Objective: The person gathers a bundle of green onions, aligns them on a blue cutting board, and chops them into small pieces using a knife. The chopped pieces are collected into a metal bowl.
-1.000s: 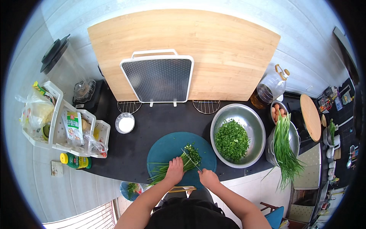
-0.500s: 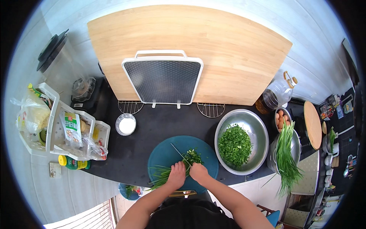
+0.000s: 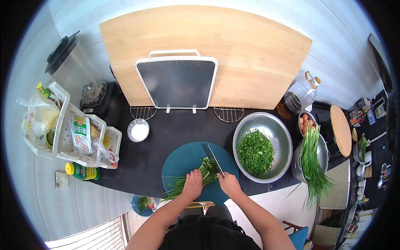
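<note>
On a round teal cutting board point(image 3: 183, 156) lies a bunch of green garlic chives point(image 3: 177, 186), its long leaves trailing to the lower left. My left hand point(image 3: 193, 182) presses down over the bunch, fingers curled round it. In my right hand point(image 3: 228, 183) is the handle of a kitchen knife point(image 3: 213, 160), the dark blade slanting to the upper left just right of the cut pieces point(image 3: 207, 165). Right of the board stands a steel bowl point(image 3: 284, 143) with a heap of chopped greens point(image 3: 255, 153).
Uncut chives point(image 3: 310, 160) hang over a steel pot point(image 3: 324, 156) at the right, near a bowl of eggs point(image 3: 306, 123) and an oil jug point(image 3: 301, 96). A small bowl of white powder point(image 3: 138, 131) and white baskets point(image 3: 85, 156) stand left. Boards point(image 3: 246, 62) lean behind.
The knife has moved right, away from my left hand, and its broad blade now shows more. My right hand has shifted right with it. The whole view has tilted a little.
</note>
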A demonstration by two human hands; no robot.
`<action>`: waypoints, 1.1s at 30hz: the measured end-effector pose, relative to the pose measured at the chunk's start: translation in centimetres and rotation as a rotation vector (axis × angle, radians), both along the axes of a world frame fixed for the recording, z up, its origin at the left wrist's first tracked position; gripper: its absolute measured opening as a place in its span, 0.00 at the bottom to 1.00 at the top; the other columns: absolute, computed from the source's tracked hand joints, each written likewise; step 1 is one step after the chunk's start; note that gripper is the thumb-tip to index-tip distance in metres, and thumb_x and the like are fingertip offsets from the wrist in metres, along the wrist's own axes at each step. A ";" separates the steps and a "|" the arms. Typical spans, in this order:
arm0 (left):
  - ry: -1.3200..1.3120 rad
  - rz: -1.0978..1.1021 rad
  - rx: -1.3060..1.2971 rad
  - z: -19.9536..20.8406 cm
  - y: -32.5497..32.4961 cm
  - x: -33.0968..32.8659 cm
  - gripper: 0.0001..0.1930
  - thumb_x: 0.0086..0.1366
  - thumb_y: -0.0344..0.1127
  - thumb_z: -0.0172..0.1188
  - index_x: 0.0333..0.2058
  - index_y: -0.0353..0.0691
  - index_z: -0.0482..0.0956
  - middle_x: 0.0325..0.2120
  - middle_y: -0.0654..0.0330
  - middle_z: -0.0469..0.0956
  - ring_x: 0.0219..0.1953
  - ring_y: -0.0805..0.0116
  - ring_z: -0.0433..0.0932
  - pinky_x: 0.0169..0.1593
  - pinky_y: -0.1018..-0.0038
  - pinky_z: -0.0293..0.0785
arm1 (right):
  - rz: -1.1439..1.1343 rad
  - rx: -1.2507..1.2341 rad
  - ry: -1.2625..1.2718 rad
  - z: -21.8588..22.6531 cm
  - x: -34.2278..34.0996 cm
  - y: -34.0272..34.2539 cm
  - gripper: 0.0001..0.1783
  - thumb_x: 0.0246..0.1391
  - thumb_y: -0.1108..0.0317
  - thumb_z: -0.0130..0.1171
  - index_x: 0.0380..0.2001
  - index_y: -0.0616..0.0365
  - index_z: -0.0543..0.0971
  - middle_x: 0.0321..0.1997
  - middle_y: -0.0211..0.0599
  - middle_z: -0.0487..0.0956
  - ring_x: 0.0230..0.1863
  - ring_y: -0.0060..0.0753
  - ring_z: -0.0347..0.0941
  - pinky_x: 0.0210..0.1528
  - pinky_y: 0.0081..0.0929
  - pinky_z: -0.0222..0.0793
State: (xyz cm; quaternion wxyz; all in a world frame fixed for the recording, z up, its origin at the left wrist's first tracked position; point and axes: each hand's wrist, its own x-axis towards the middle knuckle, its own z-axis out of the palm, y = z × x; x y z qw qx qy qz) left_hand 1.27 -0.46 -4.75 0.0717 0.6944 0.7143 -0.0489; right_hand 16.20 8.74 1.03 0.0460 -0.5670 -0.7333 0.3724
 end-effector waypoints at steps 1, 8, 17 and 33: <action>-0.011 0.005 -0.009 -0.1 -0.2 0.0 0.38 0.55 0.47 0.59 0.56 0.24 0.58 0.52 0.44 0.64 0.52 0.52 0.64 0.54 0.61 0.61 | -0.012 -0.007 0.016 0.4 0.8 -0.2 0.21 0.56 0.54 0.52 0.26 0.66 0.77 0.26 0.61 0.76 0.34 0.64 0.73 0.37 0.47 0.70; -0.048 0.013 -0.011 -0.3 -0.1 0.0 0.39 0.55 0.48 0.59 0.57 0.23 0.58 0.53 0.43 0.63 0.53 0.51 0.64 0.55 0.60 0.60 | 0.098 -0.111 -0.172 -1.1 3.4 -3.1 0.22 0.57 0.53 0.50 0.28 0.65 0.77 0.27 0.60 0.77 0.35 0.63 0.74 0.40 0.49 0.70; -0.064 0.011 0.018 -0.9 -0.5 -0.1 0.40 0.54 0.48 0.60 0.56 0.23 0.58 0.53 0.42 0.63 0.53 0.50 0.63 0.55 0.58 0.60 | 0.189 -0.106 -0.202 -4.3 -0.6 -2.5 0.17 0.55 0.62 0.50 0.25 0.68 0.76 0.27 0.62 0.77 0.34 0.61 0.76 0.39 0.47 0.72; -0.149 0.206 -0.020 3.5 -0.7 -0.3 0.49 0.46 0.54 0.68 0.61 0.35 0.56 0.51 0.48 0.63 0.54 0.50 0.62 0.60 0.51 0.52 | -0.015 0.095 0.063 3.1 2.5 -2.6 0.26 0.55 0.47 0.52 0.25 0.64 0.75 0.18 0.52 0.75 0.27 0.58 0.74 0.28 0.46 0.68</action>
